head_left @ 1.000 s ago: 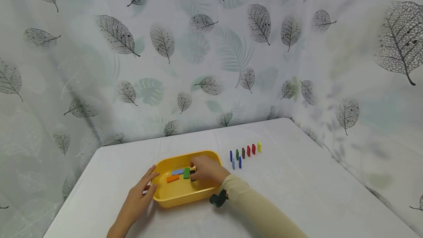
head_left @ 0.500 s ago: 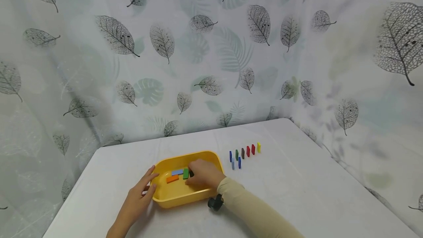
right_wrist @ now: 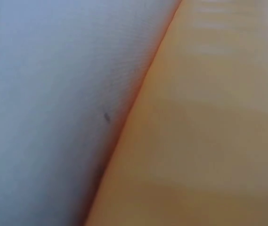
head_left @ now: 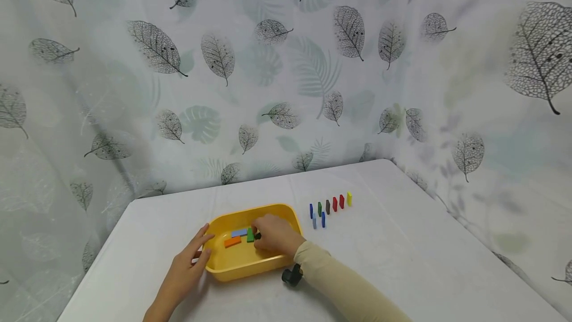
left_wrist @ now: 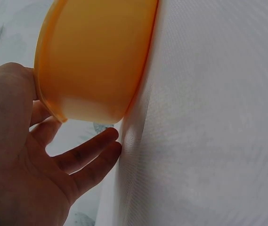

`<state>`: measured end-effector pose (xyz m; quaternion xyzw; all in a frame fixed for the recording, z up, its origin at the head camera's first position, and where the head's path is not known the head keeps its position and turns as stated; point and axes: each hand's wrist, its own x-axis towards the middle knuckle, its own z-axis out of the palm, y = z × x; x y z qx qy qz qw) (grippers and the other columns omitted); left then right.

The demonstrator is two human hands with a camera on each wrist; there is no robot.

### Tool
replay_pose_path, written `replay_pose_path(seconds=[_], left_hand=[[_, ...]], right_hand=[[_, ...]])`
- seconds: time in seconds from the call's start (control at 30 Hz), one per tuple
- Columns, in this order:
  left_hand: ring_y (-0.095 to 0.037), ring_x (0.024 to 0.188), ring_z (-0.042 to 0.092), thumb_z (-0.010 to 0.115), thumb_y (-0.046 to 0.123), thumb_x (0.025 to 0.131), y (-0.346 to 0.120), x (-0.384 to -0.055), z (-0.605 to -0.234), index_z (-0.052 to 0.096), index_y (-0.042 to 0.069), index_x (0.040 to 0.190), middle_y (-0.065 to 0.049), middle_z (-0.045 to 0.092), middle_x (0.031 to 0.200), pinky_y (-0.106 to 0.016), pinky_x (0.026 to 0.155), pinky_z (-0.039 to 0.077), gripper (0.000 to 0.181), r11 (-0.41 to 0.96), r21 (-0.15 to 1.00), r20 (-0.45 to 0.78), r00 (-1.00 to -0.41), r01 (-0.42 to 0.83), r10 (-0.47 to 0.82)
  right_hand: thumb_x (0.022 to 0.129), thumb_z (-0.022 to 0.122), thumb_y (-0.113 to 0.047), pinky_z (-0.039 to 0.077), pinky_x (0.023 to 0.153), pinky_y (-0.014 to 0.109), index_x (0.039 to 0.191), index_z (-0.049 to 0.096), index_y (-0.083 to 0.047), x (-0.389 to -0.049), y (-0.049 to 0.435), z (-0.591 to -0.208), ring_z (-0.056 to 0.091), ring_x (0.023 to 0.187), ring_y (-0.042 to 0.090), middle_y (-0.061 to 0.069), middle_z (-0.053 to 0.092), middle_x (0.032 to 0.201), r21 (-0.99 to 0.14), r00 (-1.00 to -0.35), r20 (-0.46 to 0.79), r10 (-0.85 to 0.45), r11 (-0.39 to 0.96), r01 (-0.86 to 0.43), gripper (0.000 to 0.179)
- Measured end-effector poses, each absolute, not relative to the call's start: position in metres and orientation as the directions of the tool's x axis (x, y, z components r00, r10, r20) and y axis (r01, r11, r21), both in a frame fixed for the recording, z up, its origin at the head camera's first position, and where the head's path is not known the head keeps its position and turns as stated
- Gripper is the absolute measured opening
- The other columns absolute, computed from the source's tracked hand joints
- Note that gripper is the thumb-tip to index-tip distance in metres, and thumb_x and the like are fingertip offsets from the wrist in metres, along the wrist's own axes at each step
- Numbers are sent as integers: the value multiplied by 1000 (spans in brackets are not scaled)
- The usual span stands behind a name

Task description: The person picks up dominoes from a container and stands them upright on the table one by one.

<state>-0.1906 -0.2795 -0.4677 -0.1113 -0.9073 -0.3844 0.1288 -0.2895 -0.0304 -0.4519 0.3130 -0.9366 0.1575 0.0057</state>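
A yellow plastic tray (head_left: 243, 265) stands on the white table. My left hand (head_left: 183, 267) grips its left end, with thumb and a finger over the rim; in the left wrist view the other fingers reach along the outside of the tray wall (left_wrist: 96, 61). Inside the tray, my right hand (head_left: 276, 235) pinches a small black domino (head_left: 257, 236), mostly hidden by the fingers. Just left of it lie a green domino (head_left: 250, 235), a light blue domino (head_left: 239, 233) and an orange domino (head_left: 233, 242), all flat. The right wrist view shows only the tray's side (right_wrist: 199, 141), blurred.
Right of the tray, several dominoes stand upright in a row, from a blue domino (head_left: 311, 211) to a yellow domino (head_left: 349, 199). In front stand a light blue domino (head_left: 315, 221) and another blue domino (head_left: 323, 219). A leaf-print curtain (head_left: 268, 83) hangs behind.
My right hand has shifted slightly left and lower inside the tray, and its fingers have come together around the black domino. The left hand and the standing dominoes stay put.
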Motion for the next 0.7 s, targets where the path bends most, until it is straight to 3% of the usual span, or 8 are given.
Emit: replay_pose_path(seconds=[0.27, 0.7], left_hand=[[-32, 105, 69, 61, 13, 107, -280, -191, -469, 59, 8, 145, -8, 38, 164, -45, 80, 61, 39, 682, 663, 328, -939, 309, 106], [-33, 105, 69, 61, 14, 107, -281, -193, -470, 59, 9, 146, -7, 37, 165, -44, 81, 61, 40, 683, 671, 308, -946, 290, 100]], right_hand=[[84, 80, -13, 42, 59, 22, 86, 68, -16, -289, -29, -452, 50, 70, 10, -8, 55, 76, -338, -786, 163, -596, 715, -612, 12], [86, 83, -8, 47, 74, 20, 103, 70, -13, -285, -28, -451, 51, 80, 11, -6, 59, 87, -332, -759, 182, -626, 687, -646, 22]])
